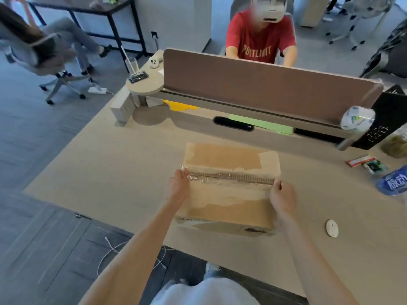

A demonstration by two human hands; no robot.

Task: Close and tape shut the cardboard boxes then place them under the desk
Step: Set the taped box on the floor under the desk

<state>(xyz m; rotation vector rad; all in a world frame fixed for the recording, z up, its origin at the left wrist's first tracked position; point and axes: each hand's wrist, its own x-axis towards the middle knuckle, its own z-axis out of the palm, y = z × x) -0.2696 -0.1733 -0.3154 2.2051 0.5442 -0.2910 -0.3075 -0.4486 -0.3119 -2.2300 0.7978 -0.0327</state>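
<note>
Nearly sealed: tape ends gripped

The brown cardboard box [229, 194] sat on the pale worktop [110, 172]; my left hand [179, 186] and right hand [282, 194] each curled over an end of its clear tape strip [229, 178], probably bedding it along the seam.

Open desk [105, 172] left of box [231, 201]; bottle [394, 183] right.

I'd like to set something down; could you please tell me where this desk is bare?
Bare: desk left of the cardboard box, and the strip between box and partition. Crowded: right, around the bottle and snack packets.
</note>
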